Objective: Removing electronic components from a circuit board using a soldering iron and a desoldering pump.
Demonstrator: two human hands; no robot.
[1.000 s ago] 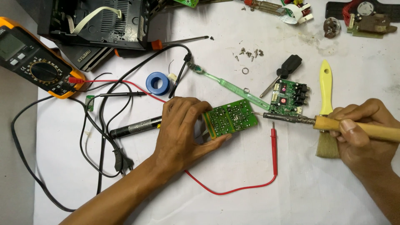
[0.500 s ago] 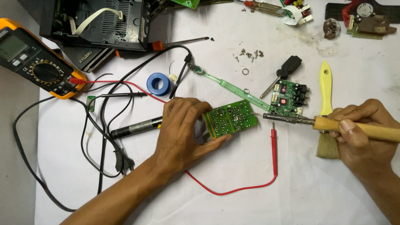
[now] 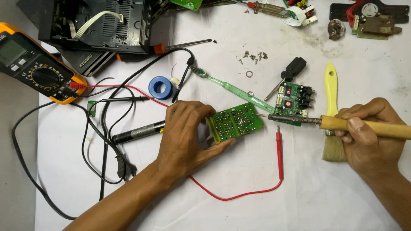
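- Head view: my left hand point(image 3: 186, 137) grips a green circuit board point(image 3: 236, 122) at its left edge, fingers curled over the top and thumb tucked beneath, tilting the solder side up toward the camera; judged from the pose, this props the board steady for the iron.
- Head view: my right hand point(image 3: 368, 139) is wrapped shut around the wooden handle of a soldering iron point(image 3: 342, 124), thumb pressed on top, the shaft lying nearly level and pointing left. Its tip sits just beside the board's right edge; whether it touches I cannot tell.
- Head view: the board lies near the middle of the white table point(image 3: 265, 205), between the two hands, in contact with the left and well apart from the right, reached only by the iron's length.
- Head view: a red probe lead point(image 3: 279, 147) lies just below the iron, its wire looping under my left wrist. A yellow-handled brush point(image 3: 332, 115) rests partly beneath my right hand, next to a smaller green board point(image 3: 293, 98).
- Head view: farther left sit a blue solder spool point(image 3: 160, 87), a dark cylindrical tool point(image 3: 137, 132) behind my left hand, and an orange multimeter point(image 3: 38, 70) at the table's edge.
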